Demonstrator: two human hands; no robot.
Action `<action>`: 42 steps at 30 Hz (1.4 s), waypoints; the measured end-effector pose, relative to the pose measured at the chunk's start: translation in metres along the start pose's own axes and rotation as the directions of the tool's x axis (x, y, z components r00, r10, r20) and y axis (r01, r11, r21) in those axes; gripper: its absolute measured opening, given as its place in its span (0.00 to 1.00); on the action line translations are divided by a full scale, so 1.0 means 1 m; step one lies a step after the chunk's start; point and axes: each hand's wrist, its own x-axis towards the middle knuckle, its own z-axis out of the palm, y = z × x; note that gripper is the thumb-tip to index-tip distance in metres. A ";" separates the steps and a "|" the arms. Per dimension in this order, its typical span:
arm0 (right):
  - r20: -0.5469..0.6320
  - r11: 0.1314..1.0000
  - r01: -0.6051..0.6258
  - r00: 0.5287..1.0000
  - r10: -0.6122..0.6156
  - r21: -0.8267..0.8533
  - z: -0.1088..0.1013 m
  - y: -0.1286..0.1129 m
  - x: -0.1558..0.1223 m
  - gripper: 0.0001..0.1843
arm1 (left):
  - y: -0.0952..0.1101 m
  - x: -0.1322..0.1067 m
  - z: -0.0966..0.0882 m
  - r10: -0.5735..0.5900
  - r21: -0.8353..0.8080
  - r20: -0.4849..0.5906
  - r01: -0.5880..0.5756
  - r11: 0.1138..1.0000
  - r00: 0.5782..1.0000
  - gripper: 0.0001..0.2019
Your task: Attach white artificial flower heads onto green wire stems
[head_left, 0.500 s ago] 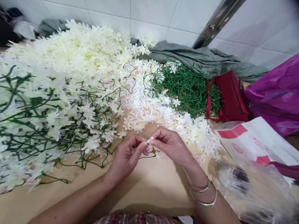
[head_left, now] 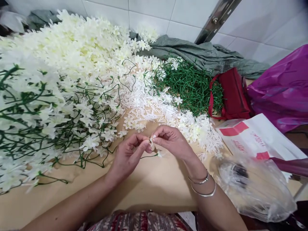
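Over the middle of the tabletop [head_left: 141,195], the fingertips of both my hands meet. My left hand [head_left: 128,157] and my right hand [head_left: 172,142] pinch a small white artificial flower [head_left: 151,140] between them; fingers cover most of it. Just below the fingers a thin green stem [head_left: 148,157] with a white bloom at its tip shows, partly hidden by my left hand. Loose white flowers [head_left: 133,123] lie just beyond my hands. Behind them spreads a scatter of thin white stamen-like pieces [head_left: 144,102].
Finished-looking flower sprays [head_left: 79,128] on green stems fill the left side. Behind rises a heap of white blossoms [head_left: 81,45]. Green stems [head_left: 190,86] are piled at the back right, beside a red bag [head_left: 234,94], a purple bag [head_left: 281,89], a white paper bag [head_left: 255,138] and clear plastic [head_left: 264,192].
My view has shifted slightly, so the whole scene sits a little higher and further left. Both hands keep their pinch, and the white flower between them has turned slightly.
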 end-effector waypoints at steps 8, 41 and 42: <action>-0.075 0.995 0.082 0.993 -0.086 -0.054 -0.003 0.001 -0.003 0.17 | -0.006 0.000 0.000 0.015 -0.094 0.052 -0.010 0.995 0.999 0.11; -0.035 0.993 -0.007 0.999 0.002 -0.119 -0.007 -0.014 -0.009 0.16 | -0.003 -0.004 0.003 -0.031 -0.054 0.137 0.039 0.998 0.990 0.15; -0.034 0.993 0.004 0.999 -0.008 -0.114 -0.007 -0.015 -0.009 0.16 | -0.003 -0.004 0.003 -0.024 -0.069 0.133 0.033 0.997 0.991 0.15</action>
